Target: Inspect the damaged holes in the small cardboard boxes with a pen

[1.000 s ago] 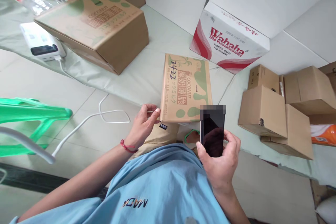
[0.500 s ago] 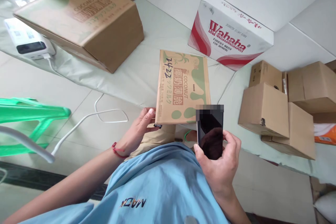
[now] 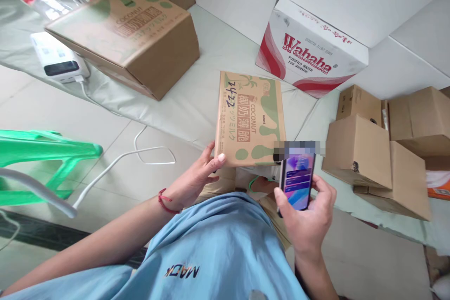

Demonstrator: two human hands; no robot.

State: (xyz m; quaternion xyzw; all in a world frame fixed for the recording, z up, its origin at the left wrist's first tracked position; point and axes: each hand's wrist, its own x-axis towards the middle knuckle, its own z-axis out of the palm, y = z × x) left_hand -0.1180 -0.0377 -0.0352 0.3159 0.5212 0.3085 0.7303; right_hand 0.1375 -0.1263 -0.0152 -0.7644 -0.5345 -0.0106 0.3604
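Pale cloth (image 3: pixel 220 44) covers the table, a green stool (image 3: pixel 52 145) towards nine o'clock. The left hand (image 3: pixel 198 176), half-spread, laps its thumb over the coconut carton (image 3: pixel 258 117) at its seven-o'clock corner; whether it grips, I cannot tell. That carton sits central by the near edge, long axis twelve to six, lettering running down towards six. Rightward, the right hand (image 3: pixel 311 222) clasps a lit phone (image 3: pixel 298 183), its long axis upright, top just past twelve.

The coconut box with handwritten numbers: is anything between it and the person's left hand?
Nothing visible. The left hand is right at the near left corner of the coconut box, its thumb overlapping the edge. The phone in the right hand overlaps the near right corner in this view, away from the left hand.
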